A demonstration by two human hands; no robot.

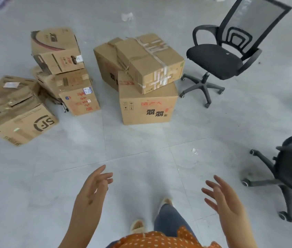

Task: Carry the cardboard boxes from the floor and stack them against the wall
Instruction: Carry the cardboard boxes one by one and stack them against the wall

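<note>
Several brown cardboard boxes lie on the grey tiled floor ahead of me. A taped box [150, 62] rests tilted on a larger printed box [147, 106], with another box [105, 63] behind them. To the left, a box [56, 50] tops a box with red writing [78, 92]. Further left sit an SF-marked box [19, 120] and a small one [13, 85]. My left hand [90, 192] and my right hand [224, 201] are raised with fingers spread, holding nothing, well short of the boxes.
A black mesh office chair [222, 58] stands right of the boxes. A second black chair [291, 176] sits at the right edge. Bits of plastic litter [127, 16] lie on the floor. My feet in slippers show below.
</note>
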